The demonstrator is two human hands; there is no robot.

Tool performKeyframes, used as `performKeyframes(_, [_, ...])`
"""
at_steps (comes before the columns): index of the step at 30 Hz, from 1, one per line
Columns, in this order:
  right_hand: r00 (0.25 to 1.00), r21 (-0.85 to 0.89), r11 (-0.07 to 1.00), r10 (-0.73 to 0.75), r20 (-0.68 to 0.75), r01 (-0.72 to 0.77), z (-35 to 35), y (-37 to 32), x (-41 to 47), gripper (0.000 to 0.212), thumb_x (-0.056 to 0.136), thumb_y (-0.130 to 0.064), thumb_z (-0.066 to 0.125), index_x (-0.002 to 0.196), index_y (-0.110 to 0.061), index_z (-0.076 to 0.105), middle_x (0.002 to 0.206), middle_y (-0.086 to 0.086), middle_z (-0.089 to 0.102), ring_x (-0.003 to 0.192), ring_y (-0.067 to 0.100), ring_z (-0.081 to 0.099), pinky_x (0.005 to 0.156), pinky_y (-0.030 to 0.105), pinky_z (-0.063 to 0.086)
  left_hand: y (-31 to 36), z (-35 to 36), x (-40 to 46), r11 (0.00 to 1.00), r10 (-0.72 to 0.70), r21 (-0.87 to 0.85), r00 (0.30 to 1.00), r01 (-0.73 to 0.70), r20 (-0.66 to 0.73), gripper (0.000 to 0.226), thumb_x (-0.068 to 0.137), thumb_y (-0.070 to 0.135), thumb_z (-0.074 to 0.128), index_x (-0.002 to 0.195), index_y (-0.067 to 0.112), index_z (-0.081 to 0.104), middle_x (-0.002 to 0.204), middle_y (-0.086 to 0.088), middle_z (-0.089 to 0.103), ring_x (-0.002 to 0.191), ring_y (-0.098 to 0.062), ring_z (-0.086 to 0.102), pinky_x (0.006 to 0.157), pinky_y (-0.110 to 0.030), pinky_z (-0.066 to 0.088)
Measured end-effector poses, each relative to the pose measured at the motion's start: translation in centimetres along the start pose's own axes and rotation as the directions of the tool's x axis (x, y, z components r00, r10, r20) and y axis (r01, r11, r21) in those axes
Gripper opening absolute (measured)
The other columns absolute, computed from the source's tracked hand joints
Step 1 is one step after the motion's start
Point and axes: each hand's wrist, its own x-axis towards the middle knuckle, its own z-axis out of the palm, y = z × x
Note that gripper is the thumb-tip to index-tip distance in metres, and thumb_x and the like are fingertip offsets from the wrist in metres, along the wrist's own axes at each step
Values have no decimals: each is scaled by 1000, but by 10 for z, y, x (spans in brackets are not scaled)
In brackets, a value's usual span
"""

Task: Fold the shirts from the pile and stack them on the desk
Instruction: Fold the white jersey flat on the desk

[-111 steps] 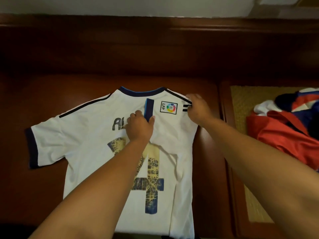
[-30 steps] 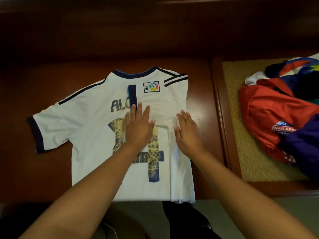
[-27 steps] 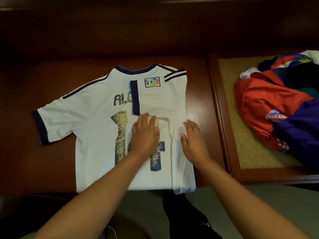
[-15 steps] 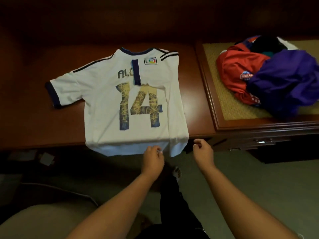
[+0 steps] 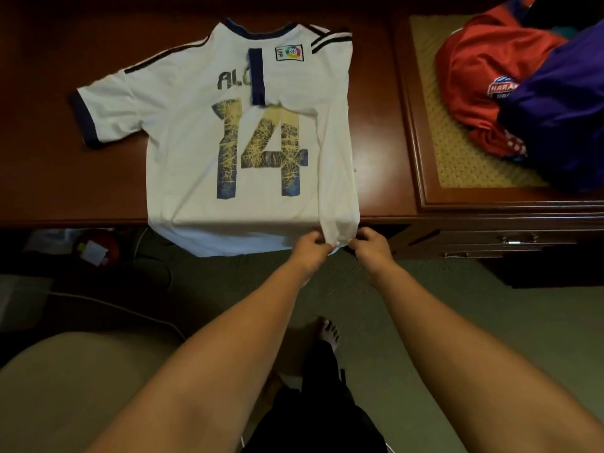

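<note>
A white jersey (image 5: 196,152) with a dark number 14 lies back up on the dark wooden desk (image 5: 52,178). Its right side and sleeve are folded inward; the left sleeve lies spread out. The hem hangs over the desk's front edge. My left hand (image 5: 310,248) pinches the hem at the folded strip's lower corner. My right hand (image 5: 371,245) pinches the same corner just to the right. A pile of shirts (image 5: 523,89), red and purple on top, sits at the right.
The pile rests on a woven mat (image 5: 457,158) set in a raised wooden frame. Drawers with metal handles (image 5: 516,238) are below it. A beige chair (image 5: 65,387) stands at lower left, cables and small items lie under the desk, and my bare foot (image 5: 328,333) is on the carpet.
Both hands slid down the jersey from the folded sleeve to the hem and now pinch its lower right corner. The view has tilted down toward the floor.
</note>
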Motion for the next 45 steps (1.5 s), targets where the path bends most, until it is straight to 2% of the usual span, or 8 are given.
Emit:
performKeyframes(5, [996,-76,993,-90,-7,89,-5,6,-8,6,92,-12,61,87,-10,56,83,2,57,77,15,54,60,25,40,-12,-7,-8,986,-11,159,977,45,-212,10,95,10,52,101,8,59,97,-9,61,91,-25,59,82,-37,51])
performKeyframes(11, [970,-233,954,-218,-109,189,1,1,-51,19,95,-16,56,113,-11,54,93,7,58,77,17,55,67,32,47,-13,-43,-49,985,42,170,976,-5,-214,22,98,13,49,119,12,53,103,-4,54,91,-17,54,75,-27,44])
performKeyframes(15, [964,-284,930,-258,-61,231,17,-13,-96,30,97,-17,51,125,-9,51,99,8,58,82,17,57,72,35,49,-20,-81,-93,986,96,157,964,-57,-250,22,98,16,50,120,14,52,103,-3,54,94,-17,55,78,-28,47])
performKeyframes(19, [943,-305,900,-332,-15,312,43,-46,-135,22,99,-19,49,119,-12,51,103,8,56,92,19,56,80,36,53,-25,-124,-132,992,114,92,944,-89,-311,14,97,16,50,111,17,53,100,-3,54,82,-9,51,65,-21,41])
performKeyframes(24, [902,-373,835,-432,15,406,80,-95,-147,24,98,-21,47,119,-11,52,97,11,60,94,25,58,81,35,48,-14,-180,-146,987,149,124,894,-106,-422,8,97,16,47,101,17,53,100,-11,54,79,-17,49,57,-23,36])
performKeyframes(30, [890,-374,813,-448,89,446,120,-148,-122,30,99,-21,45,126,-9,51,99,10,58,83,23,55,71,31,42,22,-243,-114,985,169,122,868,-125,-467,9,95,11,50,102,13,55,91,-6,55,87,-22,51,71,-25,37])
performKeyframes(37, [890,-427,783,-426,161,452,181,-220,-40,31,98,-19,44,126,-7,51,114,17,61,99,34,58,81,36,46,61,-319,-35,976,162,206,870,-71,-466,6,95,17,49,97,15,54,93,-5,57,87,-23,55,74,-30,42])
performKeyframes(45, [874,-420,767,-412,259,486,234,-291,26,29,97,-16,47,124,-6,52,85,9,57,79,23,53,70,28,39,75,-389,31,972,-17,180,815,149,-580,18,98,22,48,111,11,53,114,-13,59,99,-30,56,84,-34,45])
